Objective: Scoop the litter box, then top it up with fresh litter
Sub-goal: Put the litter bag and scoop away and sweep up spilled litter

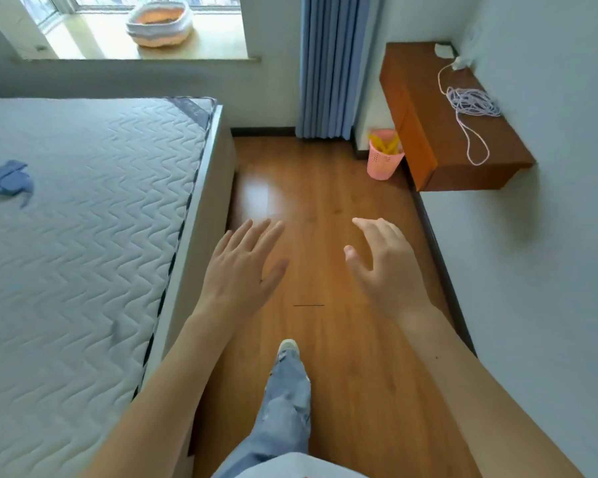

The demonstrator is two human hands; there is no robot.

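We stand in the narrow aisle of wooden floor (328, 215) between a bare quilted mattress (83, 201) and a pale wall, one foot (288, 350) stepping forward in jeans. Our left hand (242, 267) reaches out palm down, its fingers (256, 232) straight and spread, grasping nothing. Our right hand (384, 260) is likewise released, its fingers (366, 224) loosely bent over the boards, with nothing in them. Both hang in the air ahead of us, well apart from any object; we judge they are held out simply for balance or in readiness as we walk.

The litter box, the scoop and any bag of fresh litter are not in view here, so we cannot say where they sit. We judge the task has not begun and that this step is the walk to find them.

At the far end of the aisle a pink perforated bin (384, 157) stands on the floor by the blue curtain (328, 63), with yellow items sticking up from it; it sits just under the near corner of a wall-mounted wooden shelf (428, 125), a handy spot for waste. A coil of pale purple cord (472, 103) lies on the shelf. On the window ledge (201, 50) rests a round woven basket (159, 24), probably a pet bed set in the sun. A crumpled blue cloth (7, 181) lies on the mattress.
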